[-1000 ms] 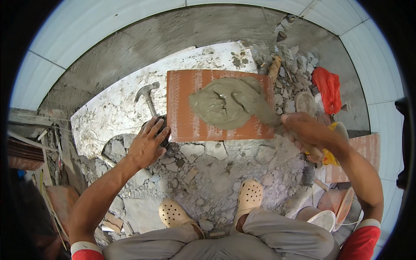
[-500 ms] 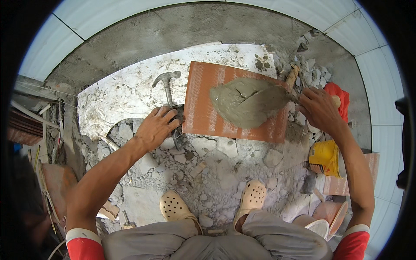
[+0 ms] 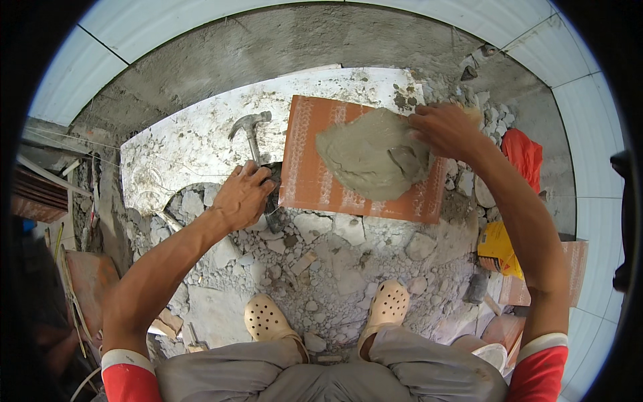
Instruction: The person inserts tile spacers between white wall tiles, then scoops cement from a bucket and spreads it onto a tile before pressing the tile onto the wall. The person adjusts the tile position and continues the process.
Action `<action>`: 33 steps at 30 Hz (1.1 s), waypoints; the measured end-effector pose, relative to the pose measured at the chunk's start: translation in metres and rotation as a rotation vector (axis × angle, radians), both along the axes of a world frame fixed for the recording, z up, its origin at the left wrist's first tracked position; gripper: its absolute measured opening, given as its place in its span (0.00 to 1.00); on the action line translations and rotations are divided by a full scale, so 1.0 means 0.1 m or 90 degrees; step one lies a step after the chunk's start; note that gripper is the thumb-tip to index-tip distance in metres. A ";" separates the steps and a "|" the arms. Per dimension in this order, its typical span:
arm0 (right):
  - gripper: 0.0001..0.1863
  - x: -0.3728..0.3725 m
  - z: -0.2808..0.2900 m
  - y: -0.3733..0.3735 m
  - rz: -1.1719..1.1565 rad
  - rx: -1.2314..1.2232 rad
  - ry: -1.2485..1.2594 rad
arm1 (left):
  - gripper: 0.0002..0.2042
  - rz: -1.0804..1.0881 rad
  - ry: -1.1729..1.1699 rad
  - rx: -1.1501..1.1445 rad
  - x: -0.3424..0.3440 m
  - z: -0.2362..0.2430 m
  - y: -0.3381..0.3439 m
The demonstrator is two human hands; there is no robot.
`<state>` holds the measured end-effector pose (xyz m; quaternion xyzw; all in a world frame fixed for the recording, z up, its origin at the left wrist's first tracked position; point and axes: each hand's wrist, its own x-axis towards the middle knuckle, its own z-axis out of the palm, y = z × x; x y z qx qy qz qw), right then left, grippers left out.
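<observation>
A hammer (image 3: 252, 127) with a metal claw head lies by the left edge of an upturned terracotta tile (image 3: 305, 154). My left hand (image 3: 242, 194) is closed over its handle, whose dark end sticks out below my fingers. Wet grey mortar (image 3: 365, 154) is heaped on the tile's ribbed back. At the heap's upper right edge, my right hand (image 3: 449, 130) is closed on a trowel, its grip hidden by my fingers. A mortar-coated part of the trowel blade (image 3: 405, 161) appears to show in the heap.
A stained white board (image 3: 194, 144) lies behind the tile, with broken rubble (image 3: 335, 258) in front. To the right are a red plastic bag (image 3: 521, 157), a yellow container (image 3: 497, 248) and a bucket (image 3: 494, 354). More tiles (image 3: 37, 197) are stacked at the left.
My right hand has moved left and up from beside the tile to over its upper right corner. The mortar has been reshaped and shifted left. The hammer has shifted slightly left.
</observation>
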<state>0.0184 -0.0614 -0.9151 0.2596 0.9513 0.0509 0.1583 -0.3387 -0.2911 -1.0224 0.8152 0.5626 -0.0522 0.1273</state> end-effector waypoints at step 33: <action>0.21 -0.52 -0.21 -1.27 -0.732 -0.795 0.344 | 0.34 0.034 -0.021 -0.006 0.13 -0.06 -0.16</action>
